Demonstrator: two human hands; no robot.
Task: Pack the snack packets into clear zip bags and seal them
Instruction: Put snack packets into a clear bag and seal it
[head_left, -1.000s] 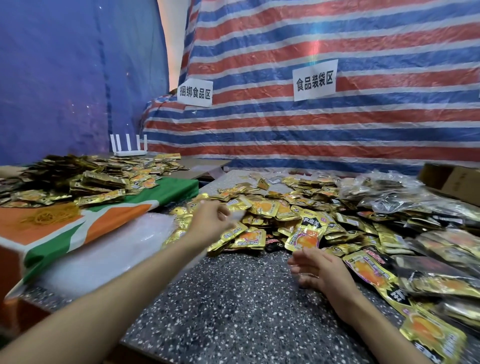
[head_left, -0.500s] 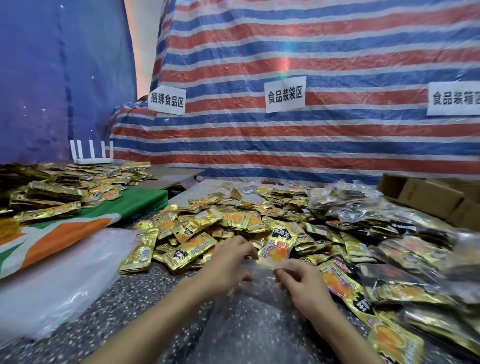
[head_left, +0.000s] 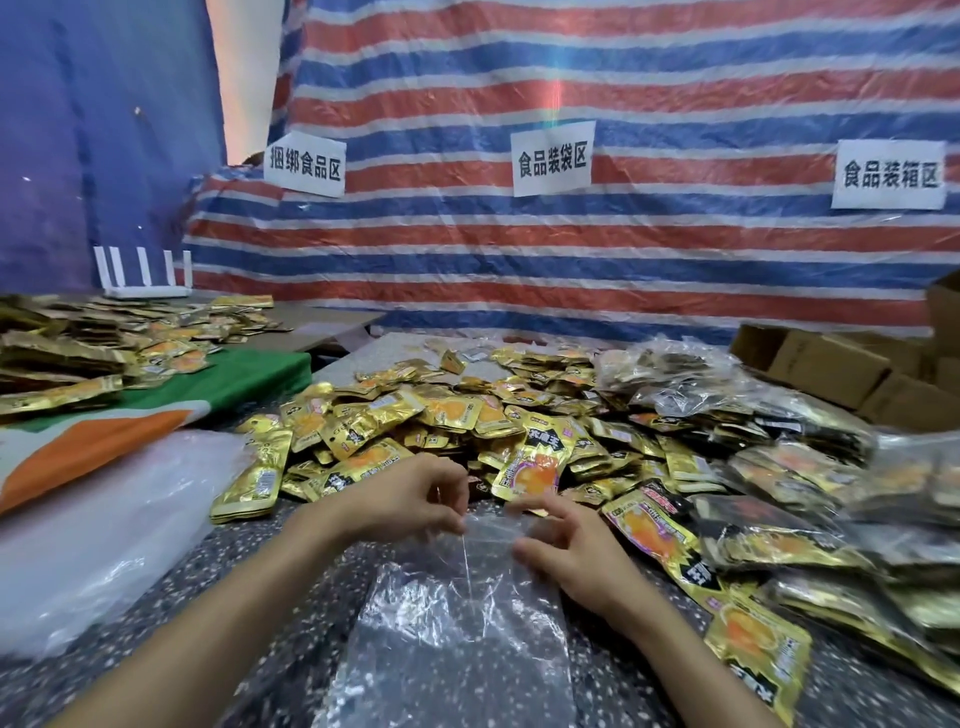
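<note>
One empty clear plastic zip bag (head_left: 457, 634) lies at six o'clock on the speckled dark tabletop (head_left: 218, 597), drawn over within the last second from the translucent bag stack (head_left: 104, 519) at nine o'clock. Left hand (head_left: 410, 499) pinches one mouth lip, right hand (head_left: 566, 545) the other: opening is under way, filling likely next. Gold foil snack packets (head_left: 441, 415) lie heaped at twelve o'clock; filled clear bags (head_left: 779, 467) at two o'clock.

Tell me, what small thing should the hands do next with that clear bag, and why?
Probably pull apart the mouth of the clear zip bag. The left hand pinches its top edge, and the right hand curls round the edge beside it. The bag looks flat and empty, and the snack packets lie heaped just beyond, so it needs opening first.
</note>
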